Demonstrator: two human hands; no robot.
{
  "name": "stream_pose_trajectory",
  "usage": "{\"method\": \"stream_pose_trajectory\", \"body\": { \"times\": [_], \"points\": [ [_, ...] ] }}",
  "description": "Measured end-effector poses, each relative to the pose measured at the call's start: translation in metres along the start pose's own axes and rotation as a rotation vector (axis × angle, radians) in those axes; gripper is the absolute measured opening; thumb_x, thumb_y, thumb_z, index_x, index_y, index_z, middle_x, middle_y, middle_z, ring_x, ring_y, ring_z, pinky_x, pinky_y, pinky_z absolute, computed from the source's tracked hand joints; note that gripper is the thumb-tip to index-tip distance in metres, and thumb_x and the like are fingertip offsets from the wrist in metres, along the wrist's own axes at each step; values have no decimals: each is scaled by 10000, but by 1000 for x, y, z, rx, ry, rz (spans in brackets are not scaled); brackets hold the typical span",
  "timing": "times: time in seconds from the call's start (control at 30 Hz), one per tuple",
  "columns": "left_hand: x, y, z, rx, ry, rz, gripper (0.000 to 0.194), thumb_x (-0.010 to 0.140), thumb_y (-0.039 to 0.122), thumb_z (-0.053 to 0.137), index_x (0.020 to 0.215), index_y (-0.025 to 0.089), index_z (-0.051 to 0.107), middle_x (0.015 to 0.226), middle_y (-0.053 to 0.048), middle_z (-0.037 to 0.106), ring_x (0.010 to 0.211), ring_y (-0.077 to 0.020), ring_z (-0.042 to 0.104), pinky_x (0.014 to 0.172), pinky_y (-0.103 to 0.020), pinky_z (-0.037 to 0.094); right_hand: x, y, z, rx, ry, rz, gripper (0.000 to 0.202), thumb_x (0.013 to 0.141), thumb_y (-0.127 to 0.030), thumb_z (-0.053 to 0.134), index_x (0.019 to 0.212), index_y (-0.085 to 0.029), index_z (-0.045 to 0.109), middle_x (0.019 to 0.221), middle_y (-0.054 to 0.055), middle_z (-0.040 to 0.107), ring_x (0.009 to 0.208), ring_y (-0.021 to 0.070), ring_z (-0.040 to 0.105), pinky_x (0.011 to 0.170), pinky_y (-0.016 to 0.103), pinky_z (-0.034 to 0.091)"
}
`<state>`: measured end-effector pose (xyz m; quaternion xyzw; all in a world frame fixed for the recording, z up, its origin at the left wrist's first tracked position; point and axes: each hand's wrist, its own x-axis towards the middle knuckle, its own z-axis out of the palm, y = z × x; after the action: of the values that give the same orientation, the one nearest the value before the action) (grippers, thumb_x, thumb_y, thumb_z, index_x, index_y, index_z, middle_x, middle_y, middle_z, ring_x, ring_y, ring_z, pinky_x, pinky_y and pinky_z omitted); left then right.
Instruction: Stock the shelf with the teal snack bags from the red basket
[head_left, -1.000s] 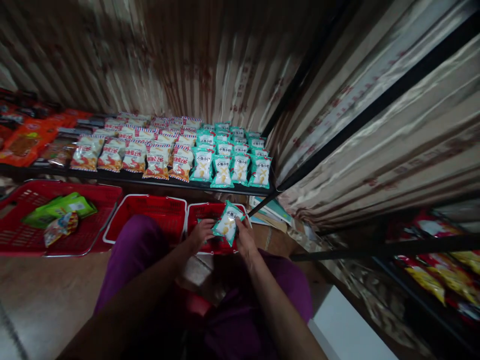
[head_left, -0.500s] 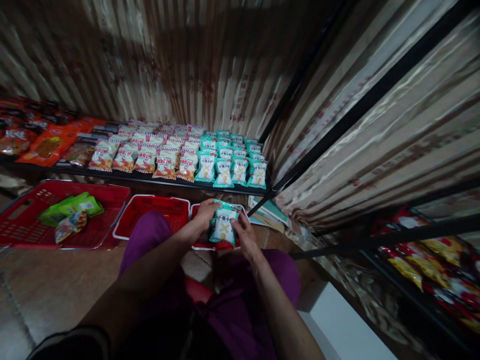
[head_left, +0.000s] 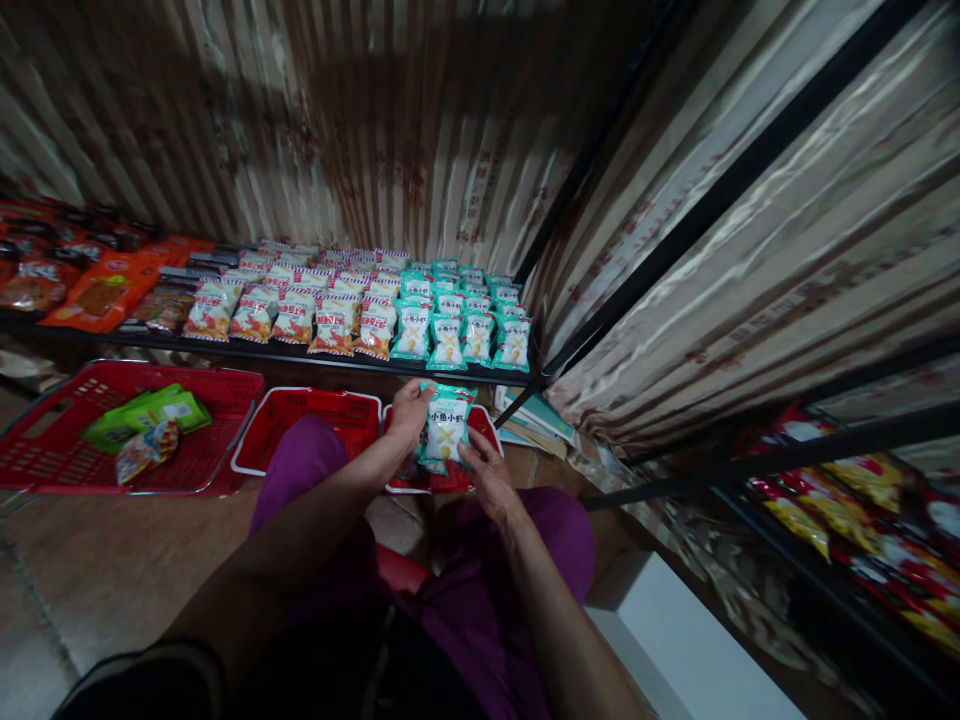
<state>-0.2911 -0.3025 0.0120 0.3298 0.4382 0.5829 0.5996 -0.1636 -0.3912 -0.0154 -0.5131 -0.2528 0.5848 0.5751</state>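
A teal and white snack bag (head_left: 448,428) is held upright between my two hands, over a small red basket (head_left: 485,428). My left hand (head_left: 411,410) pinches its upper left corner. At its lower right edge, the fingers of my right hand (head_left: 486,465) are closed on the bag. Just behind it, rows of matching teal bags (head_left: 477,338) stand on a black shelf (head_left: 480,375). White and orange snack bags (head_left: 332,322) fill the shelf to their left.
A large red basket (head_left: 225,400) holds green packets (head_left: 154,415); another red basket (head_left: 319,410) is beside it. Black frame bars (head_left: 645,290) slant at the right. A white box (head_left: 690,640) sits lower right, near a shelf of red and yellow bags (head_left: 840,510).
The held bag has risen slightly and tipped more upright. My left hand has moved up a little and left with it, while my right hand sits lower on its edge.
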Motion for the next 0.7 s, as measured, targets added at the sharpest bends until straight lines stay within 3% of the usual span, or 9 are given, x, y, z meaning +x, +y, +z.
{"method": "stream_pose_trajectory", "body": {
  "times": [0.3, 0.43, 0.53, 0.7],
  "points": [
    [4, 13, -9, 141, -43, -63, 49, 617, 156, 649, 646, 155, 610, 600, 25, 592, 565, -95, 526, 541, -187, 391, -2, -2, -3, 29, 41, -17, 479, 509, -322, 848, 954, -228, 699, 883, 4, 734, 730, 149, 671, 631, 249, 546],
    [7, 13, -9, 175, -7, -122, 74, 611, 177, 674, 634, 148, 610, 588, 10, 596, 546, -99, 540, 526, -194, 404, 0, -3, -5, 36, 144, 9, 424, 511, -335, 850, 897, -239, 702, 846, -14, 731, 656, 111, 650, 529, 184, 512],
    [11, 10, -7, 178, 49, -150, 113, 606, 204, 695, 615, 141, 602, 565, 10, 586, 519, -96, 538, 520, -202, 413, 0, -1, -3, 117, 223, -3, 405, 520, -356, 849, 874, -258, 681, 845, -37, 725, 679, 95, 651, 556, 170, 520],
    [16, 1, -4, 173, 149, -154, 181, 626, 246, 707, 569, 135, 575, 511, 25, 546, 485, -95, 530, 518, -218, 419, -11, 13, 8, 171, 147, 53, 395, 527, -353, 859, 827, -255, 622, 811, -53, 714, 712, 115, 668, 668, 257, 571]
  ]
}}
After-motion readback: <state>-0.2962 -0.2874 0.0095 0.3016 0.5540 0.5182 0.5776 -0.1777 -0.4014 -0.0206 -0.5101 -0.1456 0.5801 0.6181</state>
